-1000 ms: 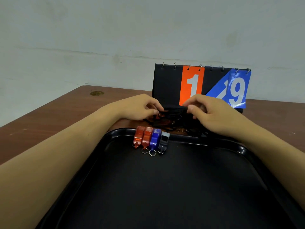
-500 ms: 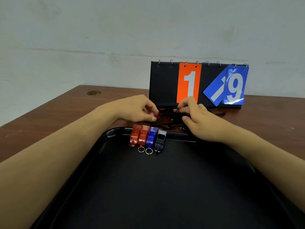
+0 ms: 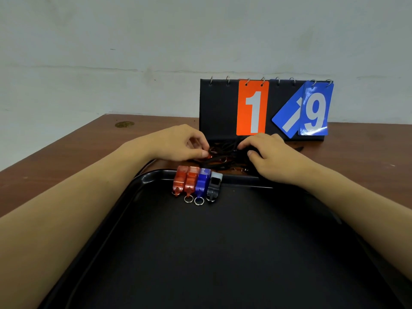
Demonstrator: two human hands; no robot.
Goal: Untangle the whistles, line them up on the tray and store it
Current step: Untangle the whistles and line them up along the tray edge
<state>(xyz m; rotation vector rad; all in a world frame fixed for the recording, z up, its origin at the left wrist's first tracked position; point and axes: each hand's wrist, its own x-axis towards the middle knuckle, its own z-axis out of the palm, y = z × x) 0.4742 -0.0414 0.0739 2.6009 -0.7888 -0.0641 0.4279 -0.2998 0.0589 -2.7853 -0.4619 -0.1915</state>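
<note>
Left hand (image 3: 176,142) pinched a red piece at the tangle of black cords (image 3: 225,156) just beyond the black tray (image 3: 145,178), right hand (image 3: 270,157) fingers curled into that tangle, four whistles (image 3: 197,184) lined against the tray's far rim, scoreboard (image 3: 263,109) behind the tangle

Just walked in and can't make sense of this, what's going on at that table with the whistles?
A person is untangling whistles. Both hands, left and right, pick at a knot of black cords just beyond the black tray; the left pinches something small and red at its edge. Four whistles already lie side by side at the tray's far rim: two red, one blue, one grey. A flip scoreboard stands behind.
</note>
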